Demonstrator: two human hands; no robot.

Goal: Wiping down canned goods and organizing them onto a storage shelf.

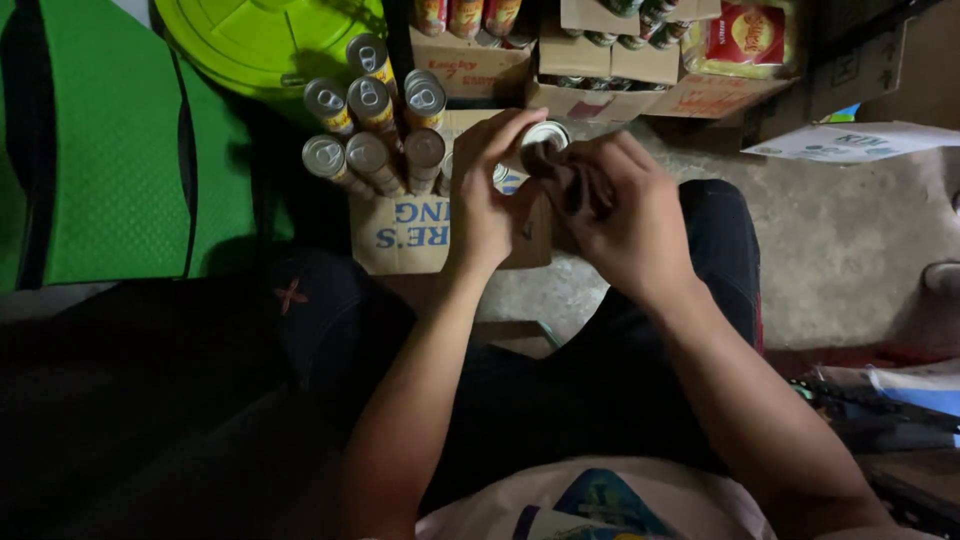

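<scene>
At the far left lies a green mat (110,150), and just above it the rim of a lime-green plastic lid (265,40). To the right of these, a cluster of tins (375,120) with ring-pull tops stands packed close together on a flat piece of cardboard (400,235) with blue print. Right beside that cluster comes the left hand (488,195), its fingers curled around one tin (545,133) — thumb on the near side, fingertips reaching over the far rim, so it grips the tin by its sides. The tin sits upright between both hands, just above the cardboard, and its silver top faces the camera. The right hand (625,215) presses a dark brown cloth (570,180) against the tin's side, with the fingers bunched together on the cloth. Behind the hands, open cardboard boxes (600,65) hold more tins and packets. Farther right the bare concrete floor (850,240) stretches out, and a white printed sheet (860,140) lies on it near the top edge.
</scene>
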